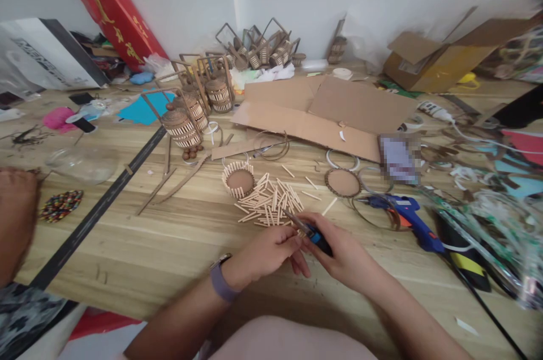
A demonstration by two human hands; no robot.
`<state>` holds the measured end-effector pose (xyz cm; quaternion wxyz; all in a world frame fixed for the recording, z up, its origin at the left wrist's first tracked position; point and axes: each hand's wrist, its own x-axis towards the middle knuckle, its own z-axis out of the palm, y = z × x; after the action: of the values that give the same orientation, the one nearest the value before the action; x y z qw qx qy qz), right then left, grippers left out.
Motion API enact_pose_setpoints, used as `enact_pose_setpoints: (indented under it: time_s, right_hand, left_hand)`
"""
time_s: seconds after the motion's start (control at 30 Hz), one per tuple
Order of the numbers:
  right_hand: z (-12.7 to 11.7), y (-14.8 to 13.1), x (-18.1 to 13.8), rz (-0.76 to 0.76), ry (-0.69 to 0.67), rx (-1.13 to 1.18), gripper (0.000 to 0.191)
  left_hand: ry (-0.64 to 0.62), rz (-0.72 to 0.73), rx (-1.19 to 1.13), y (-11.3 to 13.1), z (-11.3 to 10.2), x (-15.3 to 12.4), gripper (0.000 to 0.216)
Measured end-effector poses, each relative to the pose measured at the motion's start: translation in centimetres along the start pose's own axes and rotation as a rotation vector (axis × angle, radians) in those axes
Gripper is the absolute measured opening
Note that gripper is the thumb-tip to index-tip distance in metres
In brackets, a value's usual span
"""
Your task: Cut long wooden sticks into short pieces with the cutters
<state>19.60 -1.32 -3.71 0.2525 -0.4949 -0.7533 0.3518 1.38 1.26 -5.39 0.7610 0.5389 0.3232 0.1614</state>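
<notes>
My right hand (339, 244) is wrapped round a utility knife (316, 235) with a blue-and-black handle. Its narrow metal end points up and left, over the near edge of a pile of short wooden sticks (274, 202). My left hand (269, 250), with a watch on its wrist, is pinched close beside the blade; whatever lies between its fingertips is hidden. Beyond the pile, a round brown base (241, 180) carries a ring of upright sticks. Another round base (344, 182) with a dark beaded-looking rim lies flat to the right.
A blue glue gun (409, 213) lies right of my hands, near plastic-wrapped clutter (504, 235). Cardboard sheets (305, 122) and small lidded baskets (182, 125) stand farther back. A black strip (102, 207) crosses the table at left, near another person's arm (16, 224).
</notes>
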Motion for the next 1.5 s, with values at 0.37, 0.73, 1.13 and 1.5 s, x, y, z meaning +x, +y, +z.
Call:
enact_pose_setpoints:
  time_s: [0.37, 0.73, 1.13, 1.5]
  right_hand:
    - [1.6, -0.2, -0.1, -0.056, 0.272, -0.167, 0.046]
    - [3.1, -0.1, -0.3, -0.085, 0.272, -0.255, 0.052]
    - [-3.0, -1.8, -3.3, 0.403, -0.061, 0.200, 0.029]
    - [-3.1, -2.2, -3.0, 0.476, -0.271, 0.372, 0.031]
  left_hand:
    - [0.270, 0.014, -0.249, -0.2, 0.4, 0.7, 0.042]
    - [0.366, 0.093, -0.154, -0.1, 1.2, 0.6, 0.017]
    - [0.237, 0.098, -0.078, 0.5, 0.6, -0.2, 0.045]
    - [0.026, 0.033, -0.003, 0.8, 1.1, -0.6, 0.053]
